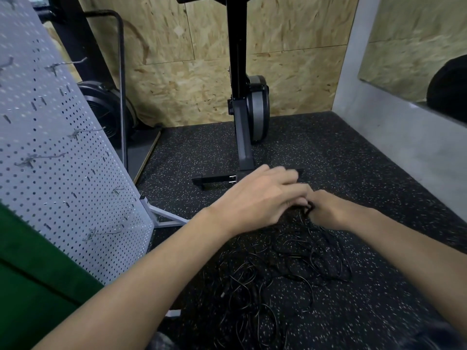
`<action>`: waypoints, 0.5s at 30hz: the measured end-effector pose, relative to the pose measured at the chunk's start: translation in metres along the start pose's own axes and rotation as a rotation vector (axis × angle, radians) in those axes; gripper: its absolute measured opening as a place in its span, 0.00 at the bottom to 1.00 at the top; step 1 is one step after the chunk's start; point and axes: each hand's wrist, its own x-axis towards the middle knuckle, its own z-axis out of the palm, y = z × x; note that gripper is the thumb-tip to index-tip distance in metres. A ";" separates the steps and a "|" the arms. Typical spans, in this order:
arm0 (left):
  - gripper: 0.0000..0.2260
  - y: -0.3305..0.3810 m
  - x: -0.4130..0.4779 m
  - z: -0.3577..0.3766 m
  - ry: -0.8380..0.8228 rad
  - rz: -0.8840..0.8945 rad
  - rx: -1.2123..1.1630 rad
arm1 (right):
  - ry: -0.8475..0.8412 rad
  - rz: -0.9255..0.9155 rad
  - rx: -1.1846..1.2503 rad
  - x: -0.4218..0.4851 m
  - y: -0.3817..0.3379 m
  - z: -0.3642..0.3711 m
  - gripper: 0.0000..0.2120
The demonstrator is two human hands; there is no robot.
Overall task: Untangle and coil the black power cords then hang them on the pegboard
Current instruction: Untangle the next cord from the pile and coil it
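A green surface [30, 274] is seen at the lower left edge, and just beside it the grey pegboard [50, 147] stands tilted, with wire hooks [101, 233] jutting from its face. Its white foot [164, 219] is planted on the speckled floor [379, 198], close to the left forearm. Open floor is left between that foot and the base bar of an upright exercise machine [242, 109], which is set against a chipboard wall [177, 72].

The left hand [260, 198] is held low over the floor, its fingers [285, 176] extended and kept close together; they are blurred, and whether their tips pinch anything cannot be told. They are met by the right hand [328, 208], whose fingers are curled round a few strands of the black power cords [285, 269]. The rest of the cords is spread in a loose tangle on the floor beneath and between both forearms, well apart from the pegboard.

Bare floor is bounded on the right by a grey wall [379, 122] carrying a mirror [404, 59].
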 end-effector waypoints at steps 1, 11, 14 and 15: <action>0.10 0.000 0.004 -0.002 0.031 0.003 0.005 | -0.006 -0.054 -0.010 -0.001 -0.001 0.002 0.09; 0.12 -0.029 0.021 0.000 0.159 -0.213 -0.167 | -0.078 -0.267 -0.107 -0.009 -0.035 0.017 0.09; 0.13 -0.049 0.015 0.006 0.172 -0.368 -0.216 | 0.013 -0.347 0.107 -0.023 -0.040 0.012 0.11; 0.12 -0.054 0.014 0.008 0.176 -0.416 -0.230 | 0.041 -0.348 0.146 -0.028 -0.046 0.010 0.09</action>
